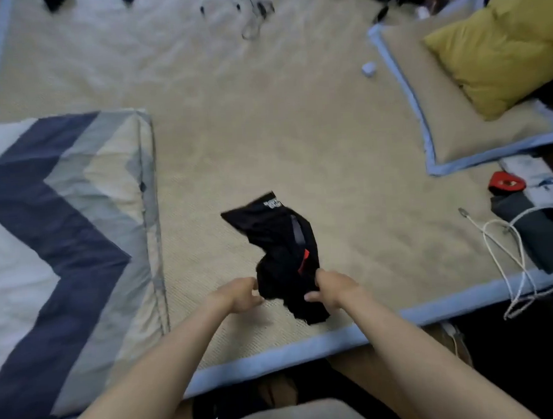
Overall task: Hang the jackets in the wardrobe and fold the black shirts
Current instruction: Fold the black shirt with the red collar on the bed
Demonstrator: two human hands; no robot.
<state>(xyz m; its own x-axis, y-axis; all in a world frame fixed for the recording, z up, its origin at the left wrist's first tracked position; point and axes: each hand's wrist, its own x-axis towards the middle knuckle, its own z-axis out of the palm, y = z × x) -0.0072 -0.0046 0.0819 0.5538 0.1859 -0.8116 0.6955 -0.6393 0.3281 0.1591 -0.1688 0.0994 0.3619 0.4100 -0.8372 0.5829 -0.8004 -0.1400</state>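
Folding barely begun: black shirt (283, 257) bunched on the mat (263, 129) right of the striped quilt (60, 238), right hand (330, 287) pinching its near edge, left hand (241, 292) seemingly closed on it too, no jackets or wardrobe visible.

Black shirt (282, 251), crumpled and bunched, not yet folded. Lifted at its near end, gripped by right hand (330, 288) at the right edge and touched by left hand (241, 294) at the left edge. Far end trailing away and leftward onto the bed (263, 129), a flat corner with a small white printed mark pointing away. Grey strip running lengthwise along the right side, with a small red patch below it. Lower hem hanging in a loose fold under the right hand, close to the bed's blue border. Blurred, so finer detail unreadable.
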